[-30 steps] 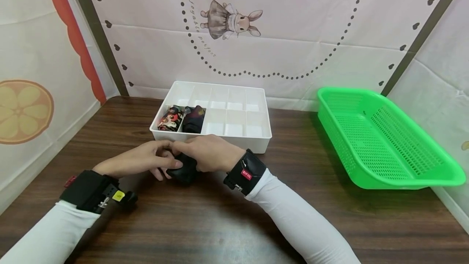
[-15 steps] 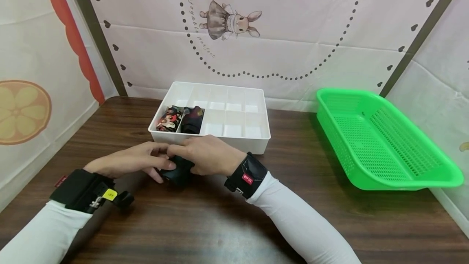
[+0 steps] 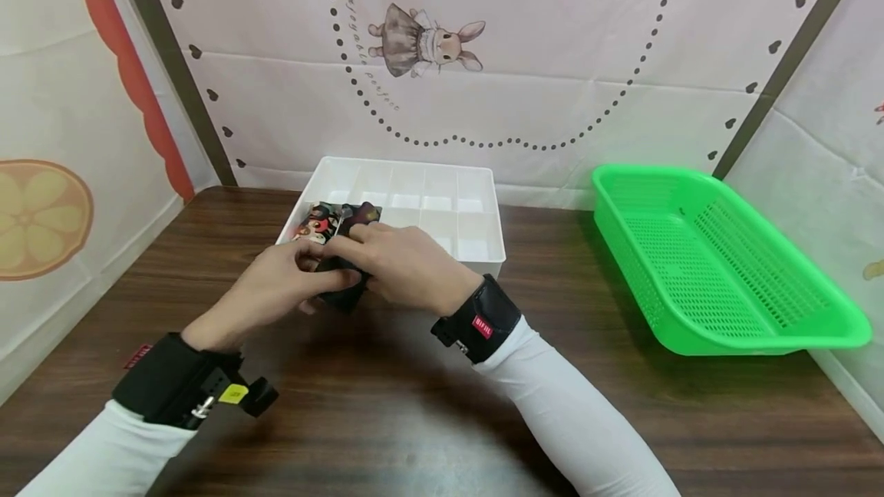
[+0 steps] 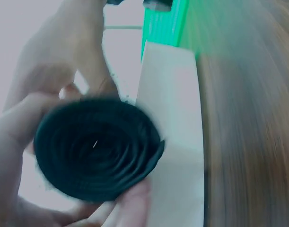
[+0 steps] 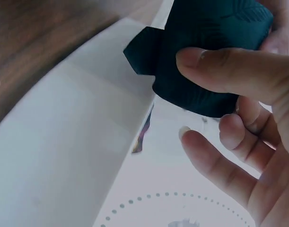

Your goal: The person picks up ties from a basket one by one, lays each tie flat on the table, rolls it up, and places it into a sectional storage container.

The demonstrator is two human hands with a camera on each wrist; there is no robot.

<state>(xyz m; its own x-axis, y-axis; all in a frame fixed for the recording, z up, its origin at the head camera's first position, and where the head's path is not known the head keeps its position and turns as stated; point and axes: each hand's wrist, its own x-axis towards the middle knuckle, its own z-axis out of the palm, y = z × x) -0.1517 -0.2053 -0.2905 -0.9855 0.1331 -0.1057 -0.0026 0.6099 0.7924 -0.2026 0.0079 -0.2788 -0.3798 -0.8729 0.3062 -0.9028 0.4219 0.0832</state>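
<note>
A rolled-up dark green cloth (image 3: pixel 345 299) with a faint leaf print is held in both hands at the front side of the white compartment box (image 3: pixel 483 268). My left hand (image 3: pixel 272 286) grips the roll from the left, thumb on its near side. From the right, my right hand (image 3: pixel 407 263) pinches it between thumb and fingers. Its spiral end (image 4: pixel 99 146) faces the left wrist camera, and a pointed flap (image 5: pixel 143 51) sticks out in the right wrist view. A colourful cartoon-print rolled cloth (image 3: pixel 318 225) and a dark rolled cloth (image 3: pixel 364 213) lie in the box's front left compartments.
A green perforated basket (image 3: pixel 718 251) stands on the right of the brown wooden table (image 3: pixel 552 313). Behind the box hangs a pale printed curtain (image 3: pixel 552 60). Another printed sheet (image 3: pixel 41 98) lines the left side.
Both hands have lifted the dark green roll from the table and moved it forward and slightly right, up to the box's front rim. The box and basket have stayed put.
</note>
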